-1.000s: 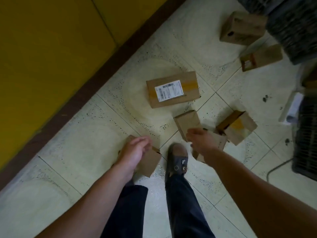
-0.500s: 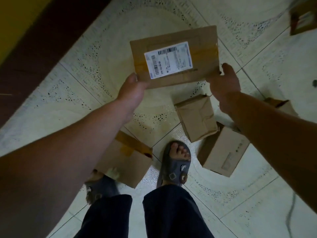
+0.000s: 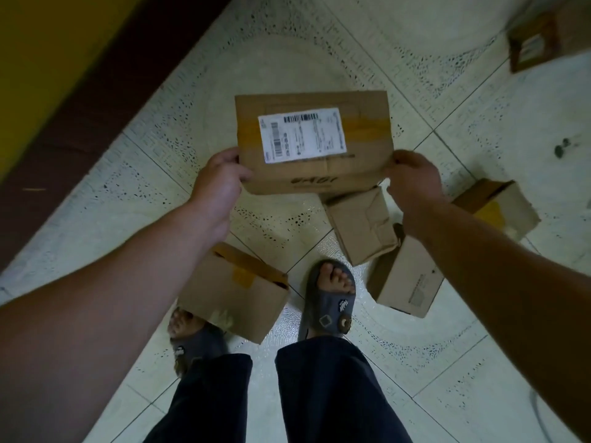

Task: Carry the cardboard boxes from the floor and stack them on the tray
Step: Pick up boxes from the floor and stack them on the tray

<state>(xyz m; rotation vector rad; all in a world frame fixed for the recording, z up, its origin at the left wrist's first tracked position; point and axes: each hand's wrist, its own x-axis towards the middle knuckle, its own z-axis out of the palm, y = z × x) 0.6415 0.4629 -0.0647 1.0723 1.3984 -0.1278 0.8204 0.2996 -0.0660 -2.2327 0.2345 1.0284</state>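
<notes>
A flat cardboard box with a white shipping label is held up above the floor between both my hands. My left hand grips its left edge and my right hand grips its right edge. Below it on the tiles lie more cardboard boxes: a box with yellow tape by my left foot, a crumpled box ahead of my right foot, a box with a small print patch to its right, and an open box farther right. No tray is in view.
Another box lies at the top right corner. A yellow wall with a dark brown skirting runs along the left. My feet in grey sandals stand between the floor boxes on pale patterned tiles.
Both hands went from reaching over the floor boxes to gripping the labelled box, and it has come up off the floor toward me. The view has tilted downward.
</notes>
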